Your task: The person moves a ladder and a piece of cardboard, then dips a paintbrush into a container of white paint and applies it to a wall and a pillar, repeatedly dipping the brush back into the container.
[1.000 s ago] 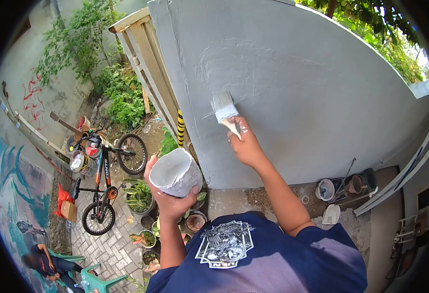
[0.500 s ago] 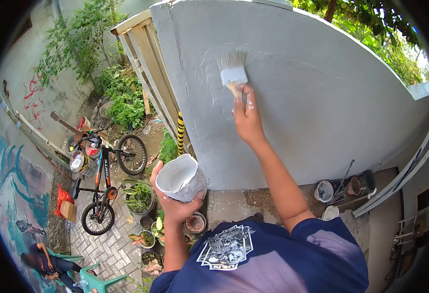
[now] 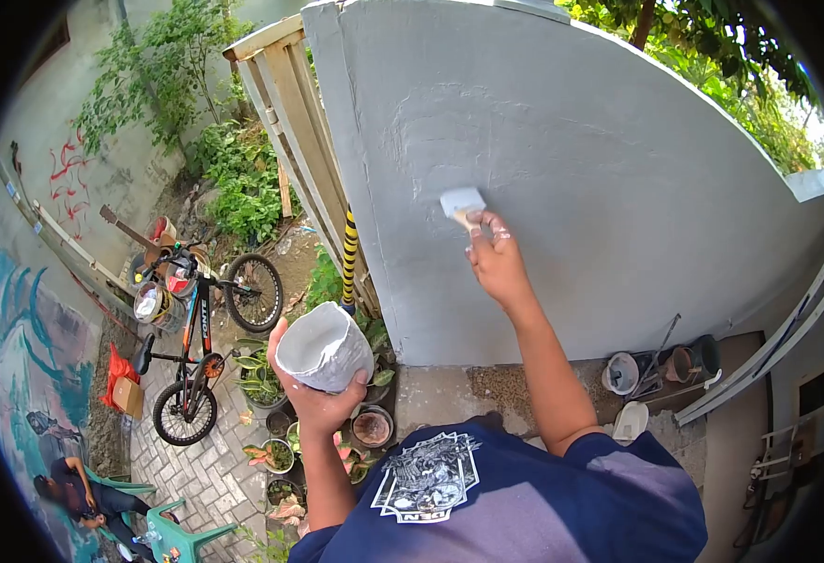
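A paintbrush (image 3: 462,201) with a pale wooden handle is gripped in my right hand (image 3: 498,266). Its head overlaps the grey wall (image 3: 581,188), and the bristles barely show behind the white ferrule. Paint spots mark my right fingers. My left hand (image 3: 323,405) is wrapped round a paint-crusted pot (image 3: 329,355), tilted so that its pale inside shows. The pot is low on the left, apart from the wall.
Potted plants (image 3: 279,457) stand below my left hand. A bicycle (image 3: 196,347) is parked on the paving at left. A person (image 3: 79,493) sits near a green stool (image 3: 187,537). Buckets (image 3: 621,372) line the wall's foot at right. A metal gate (image 3: 304,122) adjoins the wall.
My right hand has brought the brush down the wall and slightly right. The pot in my left hand has shifted a little left.
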